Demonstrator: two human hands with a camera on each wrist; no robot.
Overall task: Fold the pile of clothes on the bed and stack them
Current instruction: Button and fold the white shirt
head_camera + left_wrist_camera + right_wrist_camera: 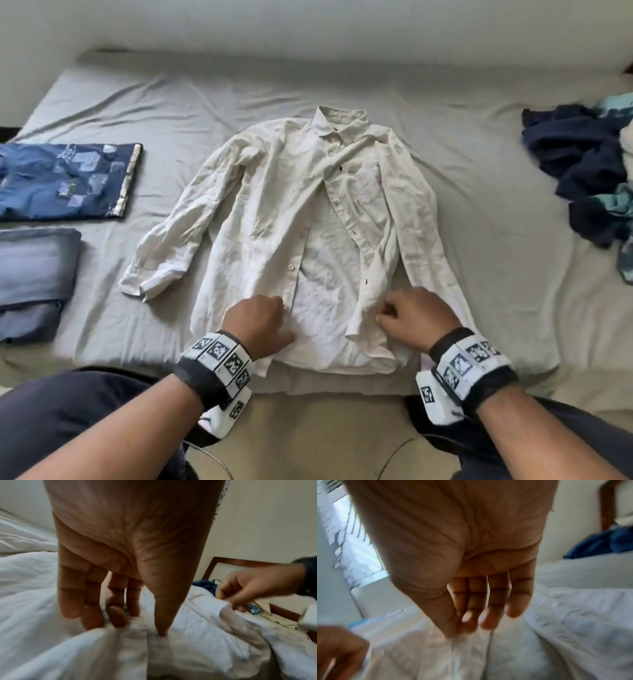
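Note:
A creased white long-sleeved shirt (274, 212) lies face up and unbuttoned on the grey bed sheet (496, 274), collar away from me. My left hand (286, 317) is on the lower edge of the shirt's left front panel. In the left wrist view its thumb (161, 628) presses into the cloth and its fingers (92, 622) curl onto a raised fold. My right hand (385, 313) pinches the edge of the right front panel near the hem. Its thumb and forefinger meet on that edge in the right wrist view (458, 631).
A folded blue patterned garment (65, 178) and a folded light blue one (34, 274) lie at the left. An unfolded pile of dark blue and teal clothes (582, 164) sits at the right. My knees are at the bed's near edge.

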